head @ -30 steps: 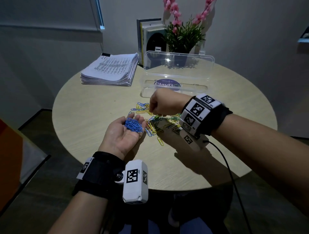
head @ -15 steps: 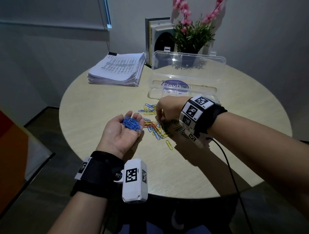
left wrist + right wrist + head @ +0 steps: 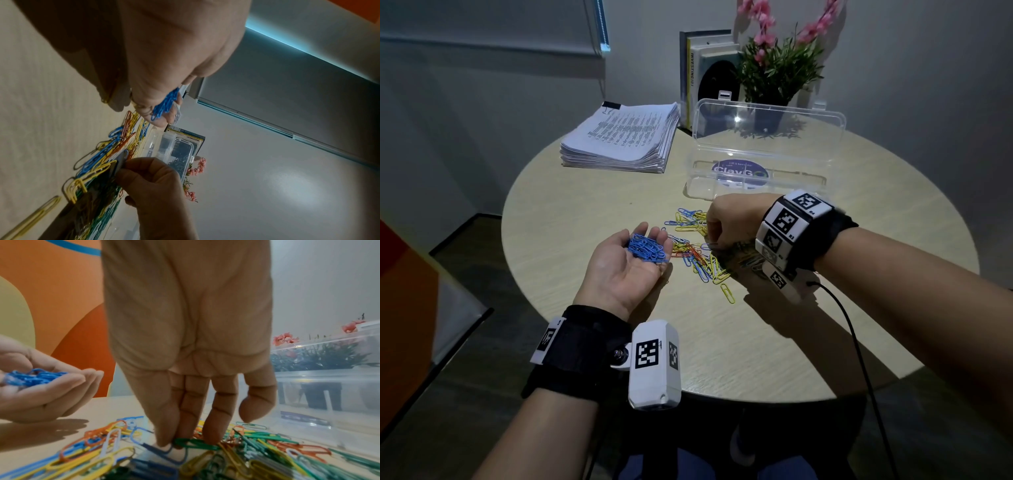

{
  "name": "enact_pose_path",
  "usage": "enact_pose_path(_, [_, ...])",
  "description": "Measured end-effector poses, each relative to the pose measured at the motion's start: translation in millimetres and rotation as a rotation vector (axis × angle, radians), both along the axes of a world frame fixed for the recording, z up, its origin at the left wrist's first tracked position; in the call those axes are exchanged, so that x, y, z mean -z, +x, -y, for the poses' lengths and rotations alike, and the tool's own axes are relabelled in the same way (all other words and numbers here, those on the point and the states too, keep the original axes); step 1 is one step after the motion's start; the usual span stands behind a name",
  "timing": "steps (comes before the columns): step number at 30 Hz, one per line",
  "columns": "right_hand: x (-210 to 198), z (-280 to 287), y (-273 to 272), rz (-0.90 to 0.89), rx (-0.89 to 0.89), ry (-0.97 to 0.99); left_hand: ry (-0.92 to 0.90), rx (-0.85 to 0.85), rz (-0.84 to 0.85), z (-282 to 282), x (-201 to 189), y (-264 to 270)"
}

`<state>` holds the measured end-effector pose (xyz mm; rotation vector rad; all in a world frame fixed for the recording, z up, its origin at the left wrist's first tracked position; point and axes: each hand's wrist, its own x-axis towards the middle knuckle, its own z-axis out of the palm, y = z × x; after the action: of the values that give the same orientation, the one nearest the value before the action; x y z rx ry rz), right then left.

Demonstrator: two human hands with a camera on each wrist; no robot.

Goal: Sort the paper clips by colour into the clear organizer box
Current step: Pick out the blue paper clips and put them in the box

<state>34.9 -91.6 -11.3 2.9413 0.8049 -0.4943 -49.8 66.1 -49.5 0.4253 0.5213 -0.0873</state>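
A mixed pile of coloured paper clips (image 3: 702, 255) lies in the middle of the round table (image 3: 571, 219). My left hand (image 3: 619, 274) is palm up beside the pile's left edge, fingers relaxed, carrying a heap of blue clips (image 3: 647, 248). The same blue clips (image 3: 33, 378) show in the right wrist view. My right hand (image 3: 714, 240) reaches down into the pile; its thumb and forefinger pinch one blue clip (image 3: 164, 451), also seen as the pinched clip (image 3: 121, 155). The clear organizer box (image 3: 801, 178) stands open just behind the pile, lid (image 3: 770, 137) upright.
A thick stack of printed papers (image 3: 619, 137) lies at the table's back left. Books (image 3: 705, 68) and a potted plant with pink flowers (image 3: 774, 68) stand behind the box. A black cable (image 3: 852, 342) hangs from my right wrist across the table's near edge.
My right hand has dropped from above the pile into it and pinched a blue clip. My left hand has stayed palm up with its blue clips.
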Motion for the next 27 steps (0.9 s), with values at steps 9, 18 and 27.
enact_pose_path(9, [-2,-17,6,0.075,0.031,0.132,0.003,-0.030,0.000,-9,-1,-1])
enact_pose_path(18, [3,-63,13,0.112,-0.050,0.238,0.012,-0.049,-0.009,-21,-6,-6])
enact_pose_path(27, [5,-79,22,0.091,-0.165,0.029,0.004,-0.040,-0.008,-32,-5,-7])
